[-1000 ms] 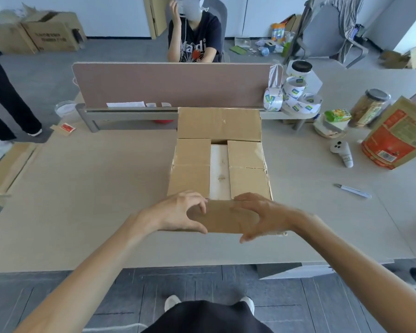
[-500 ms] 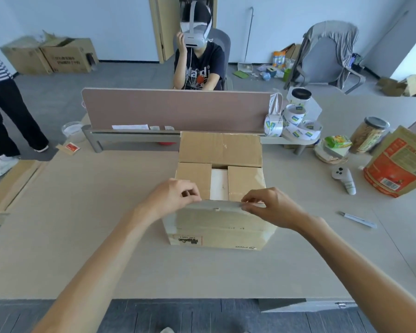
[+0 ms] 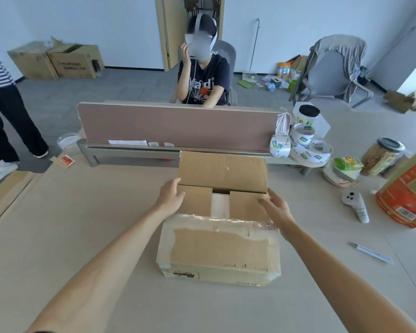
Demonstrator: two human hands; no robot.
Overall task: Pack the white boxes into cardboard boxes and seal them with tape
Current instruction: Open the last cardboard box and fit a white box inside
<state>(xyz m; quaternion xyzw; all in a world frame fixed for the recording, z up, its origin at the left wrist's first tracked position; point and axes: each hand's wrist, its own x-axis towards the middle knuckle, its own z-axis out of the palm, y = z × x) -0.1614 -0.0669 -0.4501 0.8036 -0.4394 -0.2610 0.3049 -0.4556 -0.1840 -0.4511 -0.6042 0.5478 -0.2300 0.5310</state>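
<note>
A cardboard box (image 3: 219, 253) stands on the table in front of me, its near flap folded down over the top and covered with old clear tape. The two side flaps lie flat, and a strip of a white box (image 3: 220, 204) shows in the gap between them. The far flap (image 3: 222, 171) stands upright. My left hand (image 3: 171, 195) reaches to the far left corner, fingers apart, beside the far flap's edge. My right hand (image 3: 275, 207) hovers over the right side flap, fingers spread, holding nothing. Several tape rolls (image 3: 300, 143) sit at the back right.
A pink desk divider (image 3: 175, 123) runs behind the box, with a seated person beyond it. To the right lie a white controller (image 3: 356, 205), a pen (image 3: 370, 253), an orange bag (image 3: 408, 195) and a jar (image 3: 381, 156). Another person stands at the far left.
Both hands have let go of the near flap, which now lies folded over the top, and moved forward to the box's far corners. The camera tilted up.
</note>
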